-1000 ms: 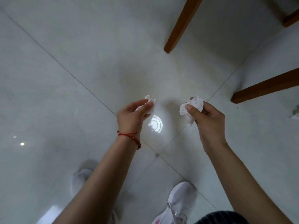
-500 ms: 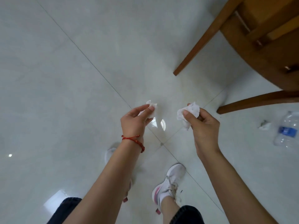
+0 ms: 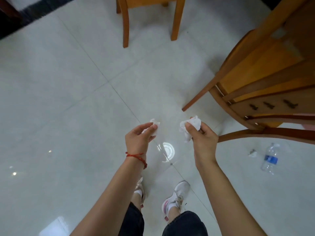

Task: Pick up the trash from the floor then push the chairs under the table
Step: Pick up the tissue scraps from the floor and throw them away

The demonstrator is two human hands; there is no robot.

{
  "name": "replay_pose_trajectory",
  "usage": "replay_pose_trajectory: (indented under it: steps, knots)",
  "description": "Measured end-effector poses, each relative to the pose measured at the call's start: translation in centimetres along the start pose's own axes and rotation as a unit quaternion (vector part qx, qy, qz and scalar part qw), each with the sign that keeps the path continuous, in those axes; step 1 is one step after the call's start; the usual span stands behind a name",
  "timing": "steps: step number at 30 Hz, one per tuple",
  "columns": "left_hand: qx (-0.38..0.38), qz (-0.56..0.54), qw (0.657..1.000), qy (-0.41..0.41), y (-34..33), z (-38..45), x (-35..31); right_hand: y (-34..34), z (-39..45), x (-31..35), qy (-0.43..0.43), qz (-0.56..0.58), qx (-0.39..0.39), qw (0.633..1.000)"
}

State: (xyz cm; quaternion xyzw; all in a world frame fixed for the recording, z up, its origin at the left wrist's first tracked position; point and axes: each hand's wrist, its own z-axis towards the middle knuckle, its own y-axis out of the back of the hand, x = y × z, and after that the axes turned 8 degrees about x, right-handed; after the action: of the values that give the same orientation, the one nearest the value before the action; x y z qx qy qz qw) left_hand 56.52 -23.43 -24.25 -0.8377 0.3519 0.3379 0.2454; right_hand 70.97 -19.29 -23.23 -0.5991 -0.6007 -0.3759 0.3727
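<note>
A: So, what do the grips look like?

B: Both busy. The left hand (image 3: 138, 138) pinches 1 crumpled tissue (image 3: 154, 127) between thumb and fingers; the right hand (image 3: 203, 138) pinches a 2nd, larger wad (image 3: 189, 128) the same way.

A: And what's left on the floor?

B: 2 pieces, both at about 4 o'clock from the right hand and well apart from it: a small paper scrap (image 3: 252, 153), and just beside it a plastic bottle (image 3: 270, 158) lying flat, cap toward 12, base toward 6. The right hand is clearly nearer.

A: Any bin to drop things in?

B: None in view. The bottle looks empty, though I can't be sure.

A: The chairs?

B: 1 chair (image 3: 265, 86) at 2 o'clock, another chair (image 3: 150, 16) at 12, both standing out on the floor.
</note>
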Motion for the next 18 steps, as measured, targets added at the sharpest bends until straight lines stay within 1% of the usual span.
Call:
replay_pose_trajectory:
  steps: [4, 7, 15, 18]
  knots:
    - [-0.011, -0.007, 1.000, -0.023, 0.6, -3.0, -5.0, -1.7, -2.2, 5.3, 0.005, -0.017, -0.014, 1.000]
    - [-0.022, -0.026, 0.999, -0.041, 1.4, -4.7, -8.6, -3.3, -3.8, 8.7, 0.010, -0.006, -0.020, 1.000]
    - [-0.047, -0.060, 0.993, -0.086, 4.9, -8.0, -16.2, -9.1, -7.8, 14.8, 0.012, -0.003, 0.037, 0.999]
    - [-0.057, -0.046, 0.992, -0.102, 7.0, -8.9, -17.8, -11.2, -8.8, 15.8, 0.008, -0.010, 0.056, 0.998]
